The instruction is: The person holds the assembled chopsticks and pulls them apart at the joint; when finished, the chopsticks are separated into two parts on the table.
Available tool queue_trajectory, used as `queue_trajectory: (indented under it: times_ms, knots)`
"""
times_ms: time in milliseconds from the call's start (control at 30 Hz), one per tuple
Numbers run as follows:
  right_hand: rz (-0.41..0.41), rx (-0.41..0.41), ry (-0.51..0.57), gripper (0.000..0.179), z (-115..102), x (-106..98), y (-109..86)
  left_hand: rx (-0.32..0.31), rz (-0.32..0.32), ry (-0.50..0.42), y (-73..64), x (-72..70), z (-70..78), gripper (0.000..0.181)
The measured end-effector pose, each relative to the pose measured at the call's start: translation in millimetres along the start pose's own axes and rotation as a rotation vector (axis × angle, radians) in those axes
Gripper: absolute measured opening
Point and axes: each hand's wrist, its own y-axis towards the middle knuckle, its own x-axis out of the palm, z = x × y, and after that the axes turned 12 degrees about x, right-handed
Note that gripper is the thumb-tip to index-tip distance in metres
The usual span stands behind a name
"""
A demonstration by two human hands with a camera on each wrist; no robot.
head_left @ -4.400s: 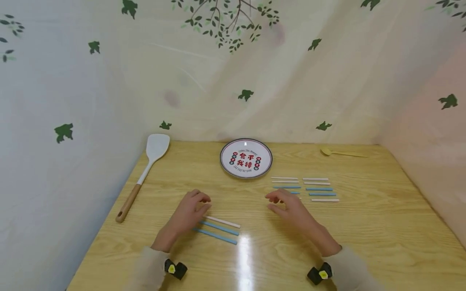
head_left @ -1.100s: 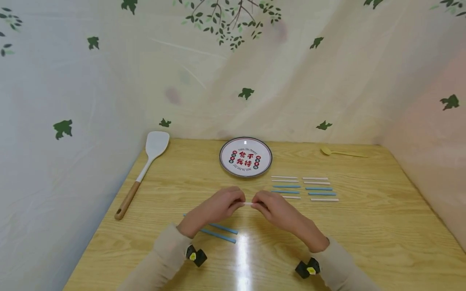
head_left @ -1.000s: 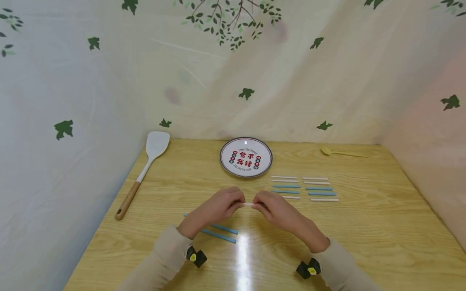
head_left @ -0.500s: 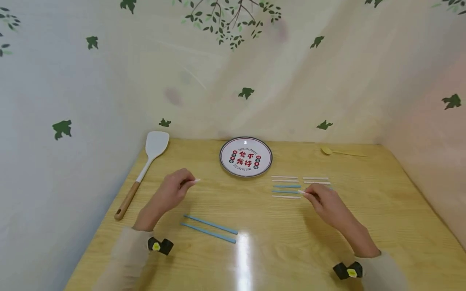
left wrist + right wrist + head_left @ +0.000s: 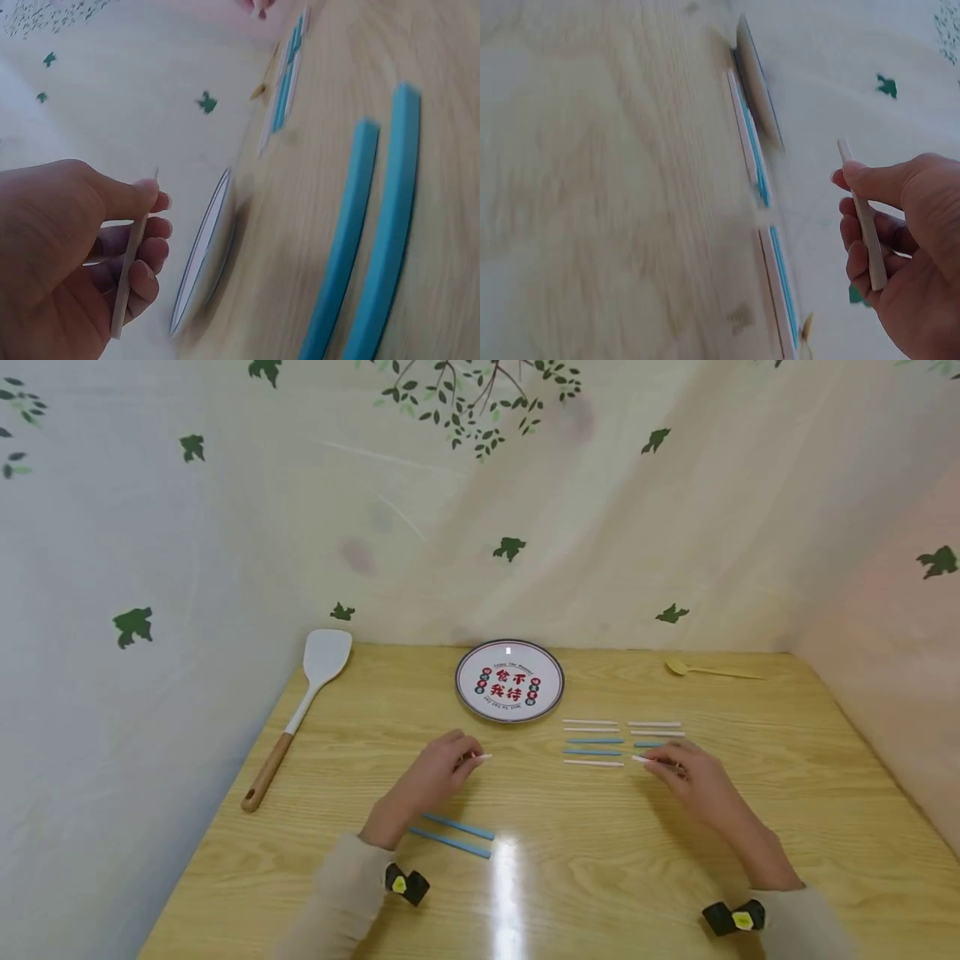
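My left hand (image 5: 438,768) pinches a short white chopstick half (image 5: 132,270) between thumb and fingers, above the table, left of the rows of pieces. A matching white chopstick half (image 5: 866,225) is held the same way in my right hand (image 5: 693,777), over the right-hand column. Two long blue chopsticks (image 5: 453,842) lie side by side below my left wrist, partly covered by it. To the right, white halves (image 5: 591,722) and blue halves (image 5: 592,741) lie in two columns; my right hand hides the lower ones of the right column.
A round plate (image 5: 510,703) with red characters stands at the back middle. Along the left edge lies a white spatula (image 5: 300,706) with a wooden handle. A small yellow spoon (image 5: 678,667) lies at back right. Patterned cloth (image 5: 420,568) rises behind the table (image 5: 600,877).
The white chopstick was picked up from beside the blue ones, gripped by both hands, then parted into two halves. Since then my left hand has moved back right; the right one shifted slightly right.
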Motion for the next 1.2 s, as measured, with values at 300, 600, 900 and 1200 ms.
queue_trajectory:
  times_ms: [300,600,900,1200]
  knots:
    - [-0.033,0.053,0.010,0.008,43,-12,-4.0,0.058,-0.121,0.004,43.4,48.2,30.2,0.021]
    - [-0.054,0.053,0.023,0.010,59,-12,-6.6,0.092,-0.083,0.062,77.9,101.7,50.8,0.020]
    - [-0.110,0.085,0.016,0.009,61,-6,-2.7,0.024,-0.131,0.167,101.1,130.3,69.8,0.027]
    - [-0.146,0.106,-0.027,0.010,59,-3,0.7,0.010,-0.108,0.287,108.4,142.9,74.8,0.022]
